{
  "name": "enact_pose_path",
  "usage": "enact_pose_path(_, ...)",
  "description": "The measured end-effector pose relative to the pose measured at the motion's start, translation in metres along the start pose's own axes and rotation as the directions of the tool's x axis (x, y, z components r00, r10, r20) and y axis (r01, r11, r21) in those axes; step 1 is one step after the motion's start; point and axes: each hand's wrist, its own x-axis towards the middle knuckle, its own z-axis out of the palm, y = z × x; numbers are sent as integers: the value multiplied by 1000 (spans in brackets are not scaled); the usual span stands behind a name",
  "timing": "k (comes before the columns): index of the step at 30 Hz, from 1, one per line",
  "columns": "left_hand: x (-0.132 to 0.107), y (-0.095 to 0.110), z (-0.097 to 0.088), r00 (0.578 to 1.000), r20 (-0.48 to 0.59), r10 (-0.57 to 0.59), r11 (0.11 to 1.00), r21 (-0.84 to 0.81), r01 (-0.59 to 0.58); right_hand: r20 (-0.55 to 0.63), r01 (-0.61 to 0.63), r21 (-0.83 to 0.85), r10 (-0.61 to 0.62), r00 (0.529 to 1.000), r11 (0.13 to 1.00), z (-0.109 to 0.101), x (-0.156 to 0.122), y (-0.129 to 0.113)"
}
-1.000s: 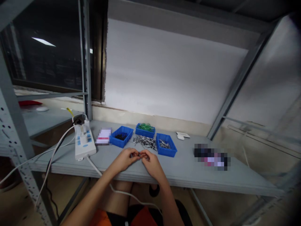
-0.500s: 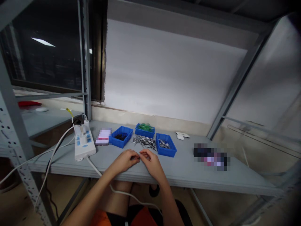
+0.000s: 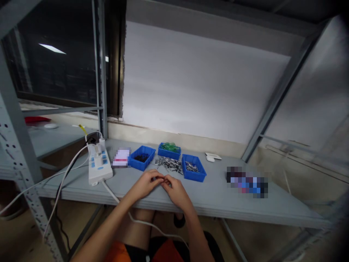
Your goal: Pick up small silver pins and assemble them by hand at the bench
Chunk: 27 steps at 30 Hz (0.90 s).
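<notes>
My left hand [image 3: 148, 182] and my right hand [image 3: 173, 187] meet fingertip to fingertip above the front part of the grey table [image 3: 218, 196]. Both are closed in a pinch; whatever lies between the fingers is too small or hidden to name. Just beyond them is a loose pile of slim silvery metal pieces [image 3: 169, 164]. To its left stands a blue bin [image 3: 138, 165] with small dark parts [image 3: 141, 157]. A second blue bin [image 3: 195, 177], on the right, holds more metal pieces [image 3: 191, 166]. Behind the pile, a third blue bin [image 3: 169, 154] contains green items [image 3: 170, 147].
A white power strip [image 3: 100, 171] with plugs and cables lies on the left, its cord [image 3: 110, 191] running over the front edge. A white earbud-like case [image 3: 210, 158] rests at the back right. Blurred-out objects [image 3: 247, 183] sit further right. Metal posts [image 3: 102, 72] frame the table.
My fingertips have come together, closing the small gap between the hands. The whole view has shifted slightly; the bins and the pile look the same.
</notes>
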Motion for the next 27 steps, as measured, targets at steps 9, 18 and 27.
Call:
enact_pose_path(9,1,-1,0,988,-132,-78,996,43,84,-78,2,17,-1,997,1000,-1,0,1)
enact_pose_path(18,-2,6,5,995,21,-97,975,204,91,-180,-65,56,74,981,996,-1,2,3)
enact_pose_path(27,25,-8,-41,904,-418,-89,749,570,337,-226,-96,162,132,965,982,-2,5,5)
